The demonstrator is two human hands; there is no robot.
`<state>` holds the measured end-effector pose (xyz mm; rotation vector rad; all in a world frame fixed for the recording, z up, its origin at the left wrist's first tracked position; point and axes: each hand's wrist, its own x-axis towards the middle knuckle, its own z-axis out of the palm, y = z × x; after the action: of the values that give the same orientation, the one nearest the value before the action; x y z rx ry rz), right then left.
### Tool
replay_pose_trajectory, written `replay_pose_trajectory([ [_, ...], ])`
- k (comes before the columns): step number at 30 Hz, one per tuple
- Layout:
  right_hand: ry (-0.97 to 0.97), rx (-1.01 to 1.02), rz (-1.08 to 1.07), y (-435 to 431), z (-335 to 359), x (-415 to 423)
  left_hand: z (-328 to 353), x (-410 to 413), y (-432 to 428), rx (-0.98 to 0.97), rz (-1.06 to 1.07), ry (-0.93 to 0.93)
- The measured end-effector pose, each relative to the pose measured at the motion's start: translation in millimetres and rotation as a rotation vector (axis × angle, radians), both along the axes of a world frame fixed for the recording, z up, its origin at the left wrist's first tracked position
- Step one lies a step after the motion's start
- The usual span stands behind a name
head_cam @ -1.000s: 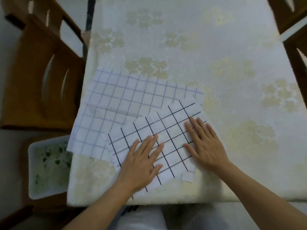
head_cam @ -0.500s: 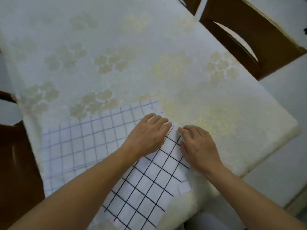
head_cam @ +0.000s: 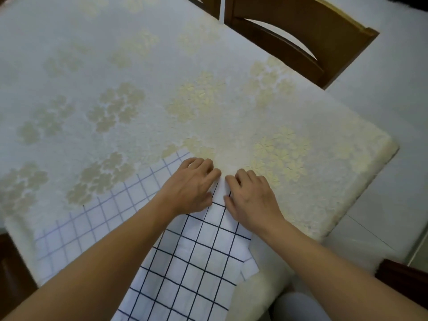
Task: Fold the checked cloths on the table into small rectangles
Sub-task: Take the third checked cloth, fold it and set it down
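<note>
Nothing readable here tbh, no text, labels, brands or numbers. The black-checked cloth [head_cam: 196,262] and blue-checked cloth [head_cam: 92,223] only carry plain grid lines, and the tablecloth [head_cam: 162,66] just pale flowers.

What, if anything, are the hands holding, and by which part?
The left hand and right hand both grip the black-checked cloth at its far end, fingers curled over that edge, side by side.
</note>
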<state>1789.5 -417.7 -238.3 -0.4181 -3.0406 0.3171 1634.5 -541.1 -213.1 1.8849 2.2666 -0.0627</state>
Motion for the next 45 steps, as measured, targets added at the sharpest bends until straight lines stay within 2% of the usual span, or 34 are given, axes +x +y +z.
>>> replay_pose_trajectory([
  [7,-0.032,-0.099,-0.050,2,2,-7,-2,-1,13,-0.026,-0.024,0.025],
  [16,-0.111,-0.236,-0.048,13,6,-15,1,-2,10,0.134,-0.091,-0.042],
  [22,-0.107,-0.338,-0.037,22,7,-20,10,-10,14,0.091,-0.088,-0.036],
  [27,-0.066,-0.333,-0.007,33,6,-27,7,-18,19,0.106,-0.087,-0.034],
  [41,0.022,-0.135,0.099,92,12,-78,2,-51,57,0.100,-0.040,0.045],
  [45,-0.045,-0.187,0.073,108,23,-94,4,-61,67,0.136,0.000,0.085],
])
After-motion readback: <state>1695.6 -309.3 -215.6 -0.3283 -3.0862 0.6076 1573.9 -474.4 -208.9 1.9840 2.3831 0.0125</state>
